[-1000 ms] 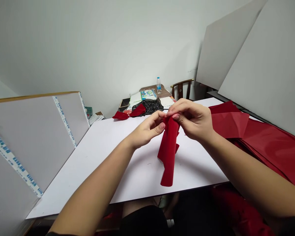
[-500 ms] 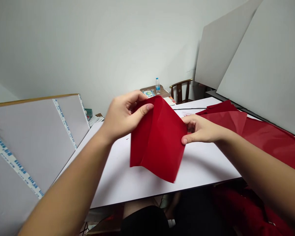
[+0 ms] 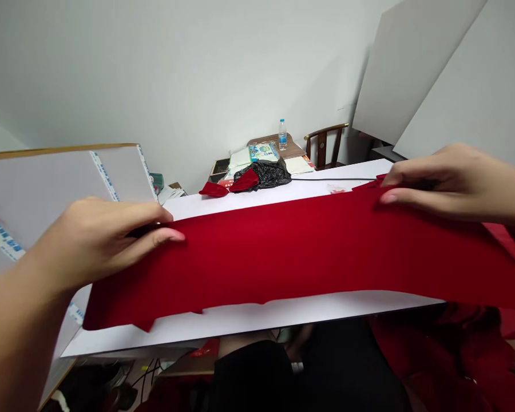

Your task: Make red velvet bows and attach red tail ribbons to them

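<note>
A long strip of red velvet-like fabric (image 3: 274, 252) is stretched out above the white table (image 3: 326, 309). My left hand (image 3: 115, 243) pinches its upper edge near the left end, thumb on the near face. My right hand (image 3: 442, 183) pinches the same edge toward the right, with thumb and fingers pressed together. Between the hands the upper edge runs nearly straight, and the lower edge hangs a little wavy. More red fabric (image 3: 504, 243) shows behind the strip at the right, partly hidden by it.
A red bow-shaped fabric piece (image 3: 217, 189) and a crumpled black plastic bag (image 3: 268, 173) lie at the table's far edge. A water bottle (image 3: 282, 136) stands on a brown surface behind, near a wooden chair (image 3: 326, 146). White boards (image 3: 60, 189) lean at left and right.
The red fabric, folded between my close hands before, is now spread into a long strip. My hands have moved far apart, left and right. The bow and black bag have come into sight.
</note>
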The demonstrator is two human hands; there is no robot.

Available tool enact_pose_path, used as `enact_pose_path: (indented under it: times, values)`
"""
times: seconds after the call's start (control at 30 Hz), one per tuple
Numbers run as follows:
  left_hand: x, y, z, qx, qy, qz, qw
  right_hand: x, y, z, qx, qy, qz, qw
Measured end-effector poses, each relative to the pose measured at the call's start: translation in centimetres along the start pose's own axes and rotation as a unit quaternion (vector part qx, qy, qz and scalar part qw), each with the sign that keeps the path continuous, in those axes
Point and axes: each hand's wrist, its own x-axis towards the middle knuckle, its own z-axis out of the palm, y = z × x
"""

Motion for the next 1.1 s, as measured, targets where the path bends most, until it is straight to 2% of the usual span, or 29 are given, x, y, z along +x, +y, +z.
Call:
enact_pose_path:
  times: [0.07,0.1,0.17,0.23,0.3,0.37,0.4,0.47,0.53,0.6,0.7,0.77,0.83,0.93,1.1]
  values:
    - [-0.7,-1.1,1.5,0.043,-0.062,-0.054,0.996,0.8,0.9,2.5,-0.085,0.02,-0.025,0.996]
    - [-0.8,-1.7,2.8,0.055,-0.11,-0.089,0.988,1.3,1.5,4.1,-0.119,-0.003,-0.034,0.992]
    - [-1.0,-3.1,6.2,0.049,-0.206,-0.131,0.969,2.4,2.8,8.1,-0.153,-0.051,-0.031,0.986]
    - [-1.2,-4.2,10.4,0.03,-0.256,-0.137,0.957,3.2,4.1,12.3,-0.181,-0.102,-0.008,0.978]
    - [-1.8,-4.8,14.7,0.03,-0.275,-0.161,0.947,3.7,5.3,16.1,-0.196,-0.139,0.011,0.971]
    - [-2.6,-4.6,18.4,0.025,-0.29,-0.199,0.936,3.8,6.1,19.2,-0.199,-0.178,-0.003,0.964]
    - [-3.0,-4.3,19.8,0.016,-0.295,-0.205,0.933,3.8,6.3,20.4,-0.197,-0.183,-0.018,0.963]
    - [-3.7,-3.1,21.8,-0.004,-0.253,-0.208,0.945,3.6,5.7,22.2,-0.183,-0.148,-0.036,0.971]
    - [-4.1,-1.4,22.6,-0.078,-0.197,-0.218,0.953,3.2,3.6,23.3,-0.138,-0.077,-0.021,0.987]
    - [-4.5,0.5,22.7,-0.198,-0.178,-0.211,0.941,2.5,0.2,24.1,-0.06,-0.029,0.003,0.998]
    - [-5.5,2.8,22.3,-0.306,-0.2,-0.175,0.914,0.7,-5.0,25.2,0.028,-0.074,-0.025,0.997]
    - [-6.3,3.7,22.1,-0.32,-0.206,-0.183,0.906,-0.7,-6.7,25.6,0.041,-0.115,-0.04,0.992]
    - [-7.0,4.2,22.2,-0.331,-0.205,-0.201,0.899,-1.9,-6.6,25.8,0.047,-0.125,-0.044,0.99]
    - [-7.0,4.7,22.7,-0.35,-0.2,-0.2,0.893,-2.6,-4.8,25.5,0.038,-0.111,-0.04,0.992]
    - [-4.4,5.4,24.3,-0.373,-0.185,-0.173,0.893,-1.1,-3.4,24.7,-0.026,-0.125,0.014,0.992]
